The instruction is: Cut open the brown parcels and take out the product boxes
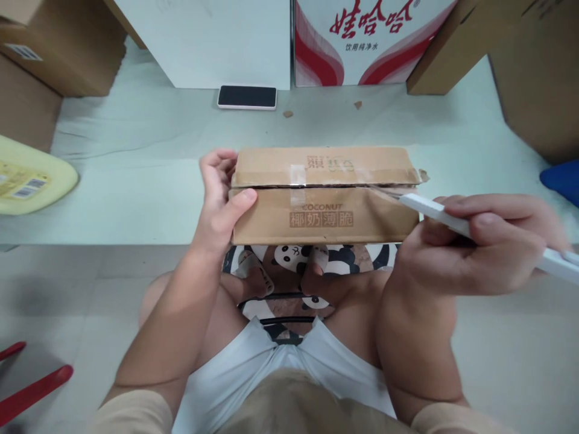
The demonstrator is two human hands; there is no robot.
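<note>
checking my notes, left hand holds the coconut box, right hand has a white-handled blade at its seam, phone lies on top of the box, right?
The phone isn't on the box; the head view shows it on the table beyond. The left hand does hold the box, and the right hand has the blade at its seam.

From here I can't see inside the carton (271, 218), the right hand (493, 241) looks blurred around its white knife (432, 210), and the yellow bottle (34, 175) runs out of view.
</note>
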